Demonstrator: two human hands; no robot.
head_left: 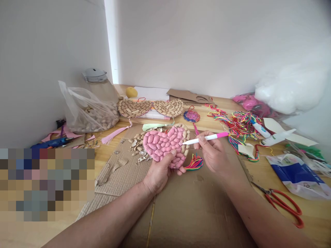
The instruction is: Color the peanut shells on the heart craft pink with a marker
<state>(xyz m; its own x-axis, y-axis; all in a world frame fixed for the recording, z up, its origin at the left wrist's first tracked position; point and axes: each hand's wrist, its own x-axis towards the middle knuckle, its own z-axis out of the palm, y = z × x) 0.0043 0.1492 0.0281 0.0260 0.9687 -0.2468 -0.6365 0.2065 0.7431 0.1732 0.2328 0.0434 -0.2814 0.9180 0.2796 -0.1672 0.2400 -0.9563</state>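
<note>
My left hand [161,170] grips a heart-shaped peanut-shell craft [161,143] by its lower edge, thumb on the front and fingers behind. Most of its shells are pink; those along the right edge are still plain tan. In my right hand [213,151] is a white felt-tip marker [200,139] with a pink end, pinched between thumb and fingers. Its tip points left and meets the heart's right part; whether it presses on a shell I cannot tell. A multicoloured tassel [194,162] hangs out beside the heart's lower right. Loose peanut shells [138,143] lie just behind the heart.
Cardboard [191,206] covers the table under my hands. Red-handled scissors [281,203] lie at right, near a blue-and-white packet [297,175] and tangled coloured cords [245,122]. Behind stand a bag of peanuts [90,115] and two peanut-covered pieces [168,108]. A blue glue gun [49,142] lies left.
</note>
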